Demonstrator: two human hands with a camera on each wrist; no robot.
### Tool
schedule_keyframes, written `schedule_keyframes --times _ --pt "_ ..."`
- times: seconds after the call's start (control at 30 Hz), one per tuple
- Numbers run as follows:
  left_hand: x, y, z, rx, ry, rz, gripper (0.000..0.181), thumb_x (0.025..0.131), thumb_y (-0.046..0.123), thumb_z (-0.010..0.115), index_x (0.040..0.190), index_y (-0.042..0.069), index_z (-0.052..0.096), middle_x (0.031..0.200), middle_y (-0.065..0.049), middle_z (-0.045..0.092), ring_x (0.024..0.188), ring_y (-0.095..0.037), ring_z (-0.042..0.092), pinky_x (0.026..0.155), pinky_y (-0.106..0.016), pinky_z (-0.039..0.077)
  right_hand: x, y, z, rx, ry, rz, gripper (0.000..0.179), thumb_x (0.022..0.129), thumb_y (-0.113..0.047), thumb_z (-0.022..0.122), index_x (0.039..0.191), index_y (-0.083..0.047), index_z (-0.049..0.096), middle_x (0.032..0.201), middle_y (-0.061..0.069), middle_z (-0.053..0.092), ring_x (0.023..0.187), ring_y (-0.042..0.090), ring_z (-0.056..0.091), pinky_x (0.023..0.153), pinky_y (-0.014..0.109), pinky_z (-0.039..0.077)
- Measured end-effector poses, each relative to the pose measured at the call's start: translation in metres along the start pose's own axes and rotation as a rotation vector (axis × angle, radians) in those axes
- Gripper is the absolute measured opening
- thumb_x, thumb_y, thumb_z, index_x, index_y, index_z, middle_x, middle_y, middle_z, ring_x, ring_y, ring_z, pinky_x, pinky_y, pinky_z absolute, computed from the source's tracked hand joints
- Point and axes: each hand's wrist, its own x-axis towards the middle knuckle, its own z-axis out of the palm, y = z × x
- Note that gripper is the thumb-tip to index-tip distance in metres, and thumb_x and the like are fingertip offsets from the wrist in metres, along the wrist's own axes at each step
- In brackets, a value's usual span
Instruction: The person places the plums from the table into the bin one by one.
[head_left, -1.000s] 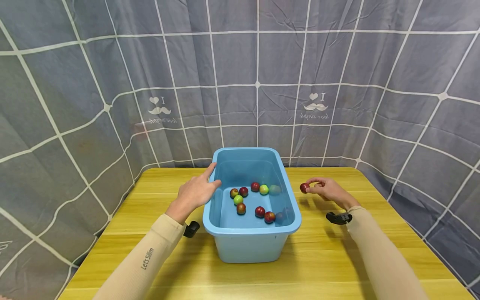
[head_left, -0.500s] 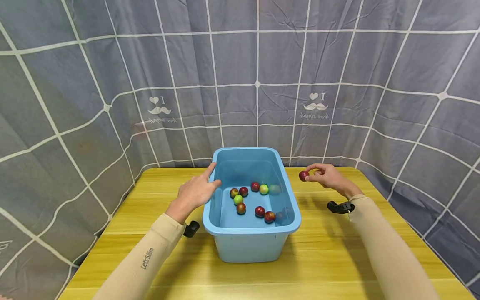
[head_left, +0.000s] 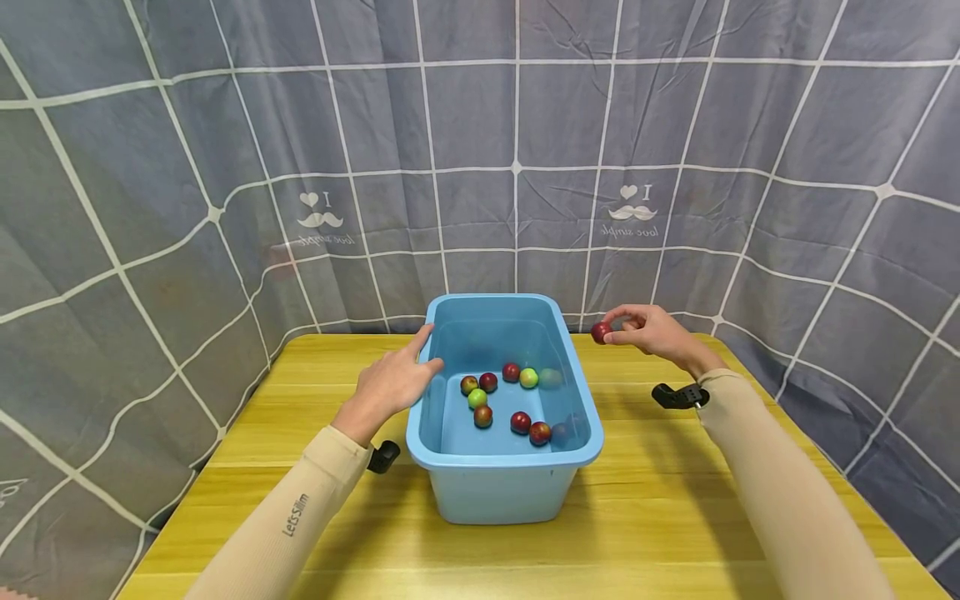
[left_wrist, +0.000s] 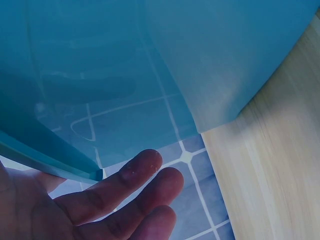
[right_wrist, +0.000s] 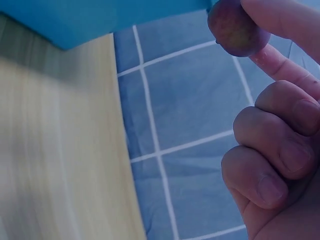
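Observation:
A red plum (head_left: 602,332) is pinched between the thumb and forefinger of my right hand (head_left: 654,334), raised above the table just right of the tub. In the right wrist view the held plum (right_wrist: 236,31) shows between the fingertips, with the other fingers curled into the palm. My left hand (head_left: 393,385) holds the left rim of the blue plastic tub (head_left: 502,461), thumb over the edge and the other fingers outside. In the left wrist view those fingers (left_wrist: 142,192) extend below the rim. Several red plums (head_left: 521,422) and two green plums (head_left: 477,399) lie on the tub floor.
The tub stands in the middle of a yellow wood-grain table (head_left: 330,500). Grey curtains (head_left: 480,208) with white grid lines hang behind the table and at both sides. Black wrist cameras (head_left: 678,396) sit at the cuffs of the beige sleeves.
My right hand has lifted the red plum from low over the table, moving up and slightly left towards the tub's far right corner. The left hand and tub have stayed in place.

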Motion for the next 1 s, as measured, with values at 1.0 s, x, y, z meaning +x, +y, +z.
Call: schedule_keyframes --times 1.0 --pt "0.001 -0.003 -0.001 -0.004 -0.009 -0.004 0.073 0.096 0.052 0.040 0.162 0.039 0.012 0.074 -0.009 0.057 0.061 -0.024 0.054 0.054 -0.038 0.040 0.037 -0.096 0.023 -0.270 -0.112 -0.123 0.037 0.089 -0.040 0.076 0.118 -0.018 0.071 0.064 0.002 0.041 0.059 0.020 0.039 0.062 0.032 0.037"
